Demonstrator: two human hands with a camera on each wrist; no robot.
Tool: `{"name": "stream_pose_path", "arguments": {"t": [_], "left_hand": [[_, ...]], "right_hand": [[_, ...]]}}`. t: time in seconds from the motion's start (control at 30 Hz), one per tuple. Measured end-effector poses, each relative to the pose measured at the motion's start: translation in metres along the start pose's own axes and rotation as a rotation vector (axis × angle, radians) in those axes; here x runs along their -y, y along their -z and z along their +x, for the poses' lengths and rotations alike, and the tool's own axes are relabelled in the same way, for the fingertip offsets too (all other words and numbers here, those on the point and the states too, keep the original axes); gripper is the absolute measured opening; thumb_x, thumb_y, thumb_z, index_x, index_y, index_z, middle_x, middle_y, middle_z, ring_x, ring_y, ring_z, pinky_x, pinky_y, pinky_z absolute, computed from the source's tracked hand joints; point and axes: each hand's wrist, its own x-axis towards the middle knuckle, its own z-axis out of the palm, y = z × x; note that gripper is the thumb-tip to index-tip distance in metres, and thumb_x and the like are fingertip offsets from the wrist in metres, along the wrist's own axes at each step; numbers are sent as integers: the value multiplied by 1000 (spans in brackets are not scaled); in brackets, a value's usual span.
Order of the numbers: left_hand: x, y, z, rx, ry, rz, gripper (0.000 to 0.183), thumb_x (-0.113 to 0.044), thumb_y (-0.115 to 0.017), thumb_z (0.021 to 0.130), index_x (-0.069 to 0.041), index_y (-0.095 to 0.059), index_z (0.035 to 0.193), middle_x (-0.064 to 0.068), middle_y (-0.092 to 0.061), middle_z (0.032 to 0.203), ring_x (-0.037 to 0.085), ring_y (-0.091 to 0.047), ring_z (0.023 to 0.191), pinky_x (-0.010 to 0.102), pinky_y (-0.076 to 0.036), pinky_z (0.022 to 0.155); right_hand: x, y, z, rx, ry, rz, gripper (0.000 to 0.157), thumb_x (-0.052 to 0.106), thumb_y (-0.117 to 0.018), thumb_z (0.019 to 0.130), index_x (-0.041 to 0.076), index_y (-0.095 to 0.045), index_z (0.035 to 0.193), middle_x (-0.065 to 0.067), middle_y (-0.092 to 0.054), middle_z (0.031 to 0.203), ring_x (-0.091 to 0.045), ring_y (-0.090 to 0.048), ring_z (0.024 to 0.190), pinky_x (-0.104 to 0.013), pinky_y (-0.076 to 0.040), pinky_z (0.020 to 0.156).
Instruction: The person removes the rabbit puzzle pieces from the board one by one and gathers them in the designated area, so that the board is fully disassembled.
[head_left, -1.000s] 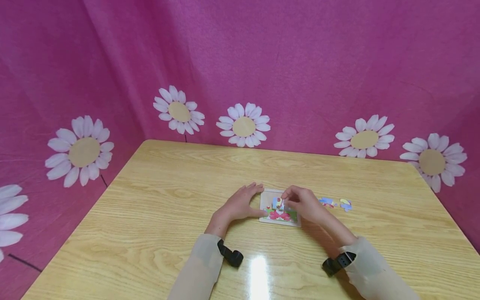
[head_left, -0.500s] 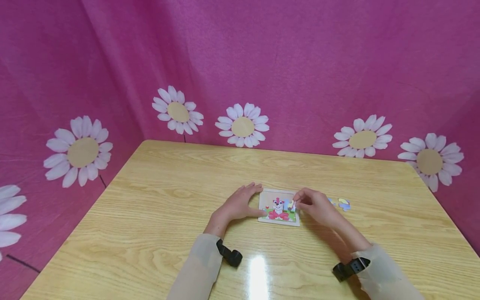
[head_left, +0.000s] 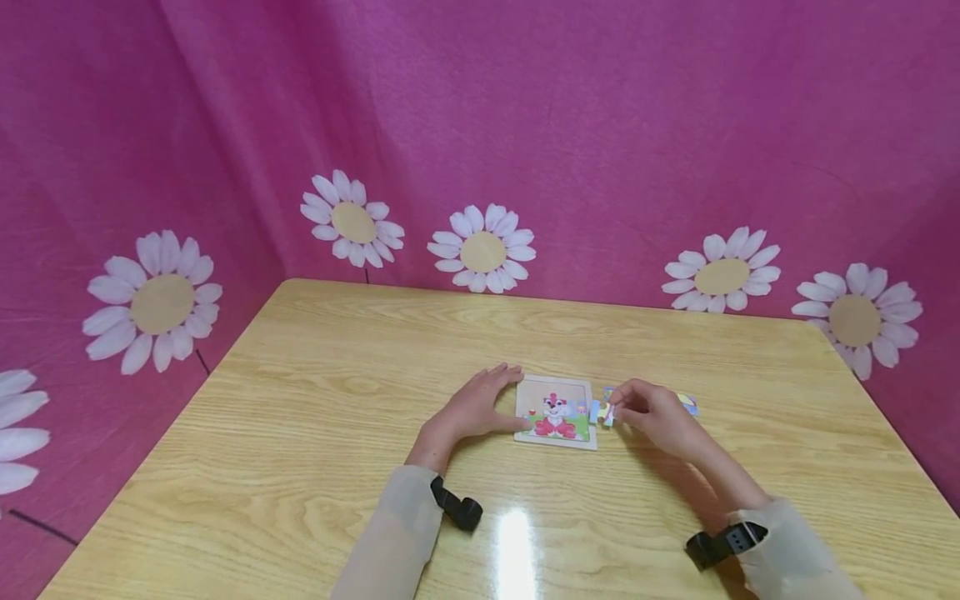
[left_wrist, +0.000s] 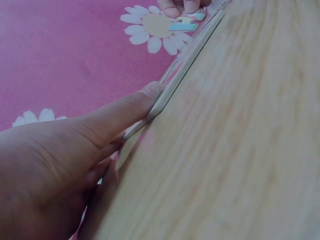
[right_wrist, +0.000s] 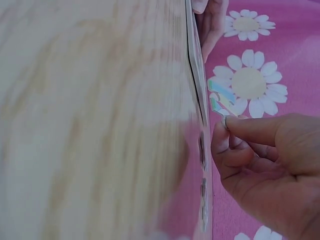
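Note:
A small framed jigsaw puzzle (head_left: 537,389) lies on the table, with a pink and white cartoon animal filling its lower middle and bare wood at the top. At its left side is my left hand (head_left: 477,407), fingers extended to the far corner and straight thumb resting on the near-left edge. My right hand (head_left: 663,419) pinches a blue and yellow jigsaw piece (head_left: 602,414) between thumb and index finger, just off the frame's right edge. In the right wrist view that jigsaw piece (right_wrist: 221,94) is tilted and raised above the table.
Loose puzzle pieces lie to the right: one (head_left: 608,390) beyond the held piece, another (head_left: 688,403) past my right hand, partly hidden. The wooden table (head_left: 360,375) meets a pink cloth with daisies (head_left: 600,150) at the back and left.
My right hand has moved right with the pinched piece, from above the puzzle picture to outside the frame's right edge. My left hand has stayed at the frame's left side.

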Motion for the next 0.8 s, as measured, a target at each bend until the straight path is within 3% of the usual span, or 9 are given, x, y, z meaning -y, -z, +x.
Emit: {"name": "stream_pose_path", "arguments": {"t": [0.5, 0.8], "left_hand": [[0, 0, 0, 6, 0, -1, 82, -47, -76, 81, -21, -40, 150, -3, -29, 162, 20, -18, 154, 42, -14, 127], [-1, 1, -1, 4, 3, -10, 82, -46, -76, 81, -21, -41, 150, -2, -29, 162, 21, -18, 154, 44, -15, 127]], "right_hand": [[-8, 11, -11, 36, -63, -5, 8, -1, -62, 91, -3, -63, 99, -10, -65, 88, 0, -51, 74, -18, -47, 62], [-10, 11, -12, 42, -57, -12, 8, -3, -64, 90, -3, -63, 98, -10, -65, 87, 1, -51, 75, -17, -46, 63]]}}
